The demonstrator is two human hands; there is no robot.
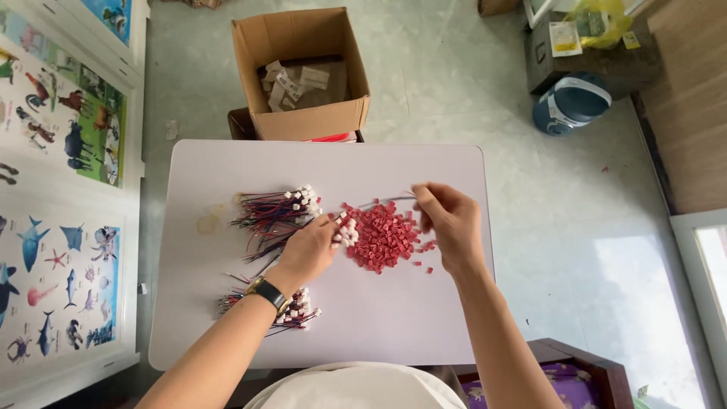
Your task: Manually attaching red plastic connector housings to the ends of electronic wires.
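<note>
A heap of small red plastic housings (383, 236) lies mid-table on the white table (394, 326). My left hand (307, 248), with a watch on its wrist, pinches a small cluster of white connectors (347, 233) at the heap's left edge. My right hand (448, 220) hovers over the heap's right side, fingers closed on a thin wire (386, 201) that arcs leftward above the heap. One bundle of coloured wires with white connector ends (276, 210) lies left of the heap. Another bundle (299, 312) lies nearer me, partly under my left forearm.
An open cardboard box (301, 72) with paper-wrapped items stands behind the table's far edge. Animal posters (53, 189) cover the left wall. A dark cabinet with a blue-white appliance (572, 102) stands far right. A wooden stool (575, 371) sits near right.
</note>
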